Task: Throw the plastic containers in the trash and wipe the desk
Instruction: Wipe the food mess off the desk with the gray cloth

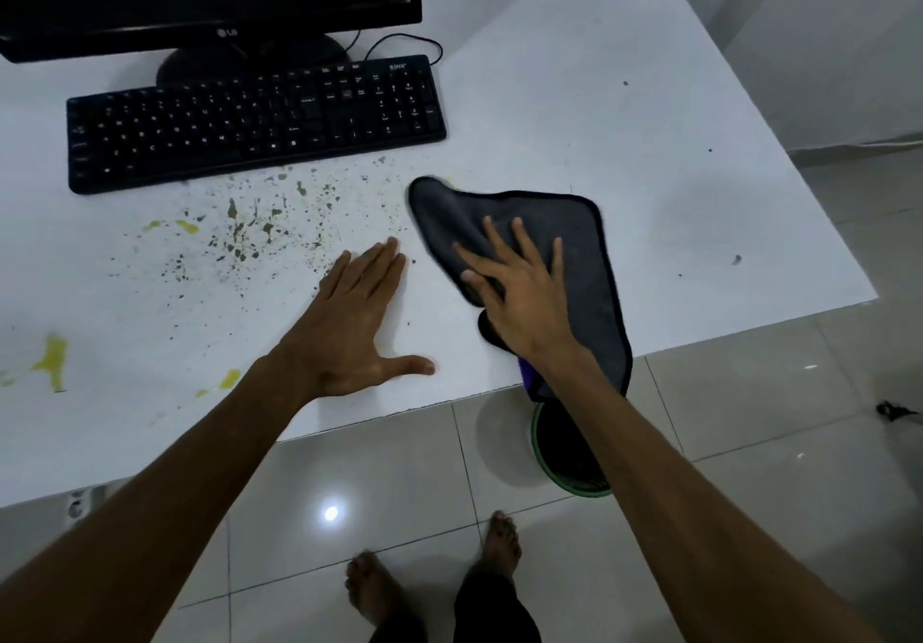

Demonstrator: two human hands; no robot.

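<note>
Two hands: left hand (352, 323) on desk (599, 108), right hand (524, 288) on cloth (589, 243).

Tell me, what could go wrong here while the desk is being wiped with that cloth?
The grey cloth under the right hand sits beside dark crumbs and yellow smears; a sweep toward the keyboard might push grit under its keys. Wiping wet smears could spread them across the desk. Crumbs swept off the front edge may miss the green bin below.
</note>
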